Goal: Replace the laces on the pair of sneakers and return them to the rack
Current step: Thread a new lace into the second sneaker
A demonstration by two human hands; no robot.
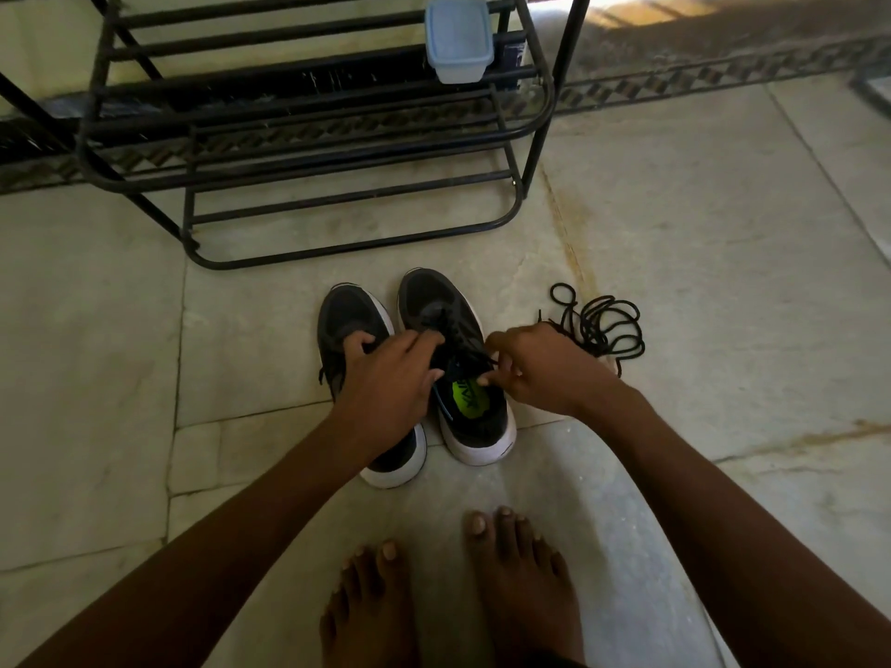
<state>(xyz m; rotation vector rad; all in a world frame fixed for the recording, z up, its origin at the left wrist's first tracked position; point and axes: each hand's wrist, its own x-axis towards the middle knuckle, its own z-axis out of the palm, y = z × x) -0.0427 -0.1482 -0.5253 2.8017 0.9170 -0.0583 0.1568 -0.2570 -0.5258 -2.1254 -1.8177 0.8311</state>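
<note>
The right sneaker point(458, 368) stands toe-toward-rack on the floor, laces running along that axis — right hand point(535, 368) pinches a lace end at its throat, left hand point(385, 373) curled over the tongue.

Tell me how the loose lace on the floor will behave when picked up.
The lace lies in loose tangled coils, so it is probably floppy and will dangle and snag on itself. It looks thin, so likely very light. Lying flat on the floor, it should not roll.
</note>
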